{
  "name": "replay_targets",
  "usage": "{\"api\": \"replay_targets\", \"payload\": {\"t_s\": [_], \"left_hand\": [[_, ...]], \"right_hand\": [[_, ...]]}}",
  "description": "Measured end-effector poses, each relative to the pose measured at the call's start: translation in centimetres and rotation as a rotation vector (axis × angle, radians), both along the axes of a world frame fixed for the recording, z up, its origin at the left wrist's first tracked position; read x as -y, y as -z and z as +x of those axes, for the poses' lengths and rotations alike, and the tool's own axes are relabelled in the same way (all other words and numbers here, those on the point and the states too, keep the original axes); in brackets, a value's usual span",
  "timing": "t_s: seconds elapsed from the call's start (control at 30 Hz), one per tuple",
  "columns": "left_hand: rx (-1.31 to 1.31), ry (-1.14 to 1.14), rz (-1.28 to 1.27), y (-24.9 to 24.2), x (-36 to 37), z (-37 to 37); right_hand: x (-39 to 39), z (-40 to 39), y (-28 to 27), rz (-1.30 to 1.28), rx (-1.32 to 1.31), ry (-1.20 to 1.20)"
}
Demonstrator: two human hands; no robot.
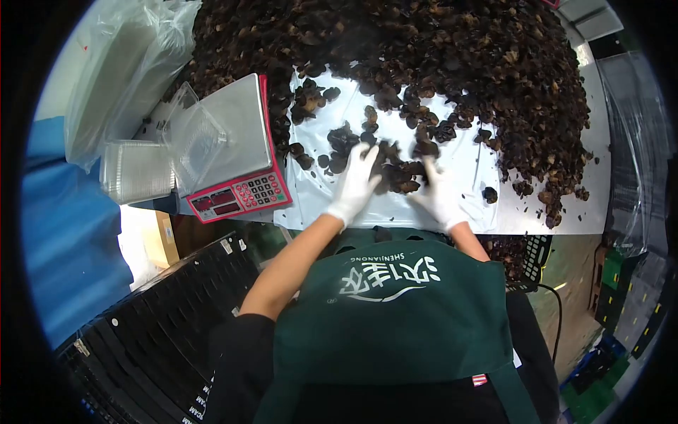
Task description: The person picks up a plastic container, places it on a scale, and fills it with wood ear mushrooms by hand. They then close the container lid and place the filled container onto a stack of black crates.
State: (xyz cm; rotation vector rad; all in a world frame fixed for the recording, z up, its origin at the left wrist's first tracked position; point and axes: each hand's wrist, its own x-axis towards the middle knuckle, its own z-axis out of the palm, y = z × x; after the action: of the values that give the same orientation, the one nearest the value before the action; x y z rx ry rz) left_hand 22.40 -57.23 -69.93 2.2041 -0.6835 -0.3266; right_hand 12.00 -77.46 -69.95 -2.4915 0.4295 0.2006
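Observation:
My left hand (357, 185), in a white glove, rests with its fingers apart on dark, curled dried mushrooms (344, 139) lying on a white sheet (315, 185). My right hand (443, 196), also white-gloved, is at the right side of the same small pile, its fingers spread and slightly blurred, touching mushrooms at their tips. Between the two hands lie several loose mushroom pieces (404, 177). Neither hand appears to grip a piece, though the undersides of the fingers are hidden.
A large heap of dark mushrooms (452, 49) covers the back and right of the metal table (590, 205). On the left stands a red scale (240, 196), with a clear plastic tray (194, 138) on its plate. Stacked clear trays (136, 169) sit beside it. Black crates (162, 318) stand below left.

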Motion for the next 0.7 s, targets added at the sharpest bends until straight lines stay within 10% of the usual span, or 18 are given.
{"api": "replay_targets", "payload": {"t_s": [0.27, 0.53, 0.7], "left_hand": [[-0.007, -0.271, -0.106, -3.2, -2.2, 14.1], [0.370, -0.006, 0.299, 1.9, -3.1, 14.0], [0.110, 0.104, -0.006, -0.2, 0.4, 6.1]], "right_hand": [[3.7, 11.1, -3.0, 0.216, 0.227, 0.276], [5.1, 13.7, 2.1, -0.595, 0.283, 0.094], [1.6, 9.9, 0.5, -0.016, 0.268, -0.241]]}}
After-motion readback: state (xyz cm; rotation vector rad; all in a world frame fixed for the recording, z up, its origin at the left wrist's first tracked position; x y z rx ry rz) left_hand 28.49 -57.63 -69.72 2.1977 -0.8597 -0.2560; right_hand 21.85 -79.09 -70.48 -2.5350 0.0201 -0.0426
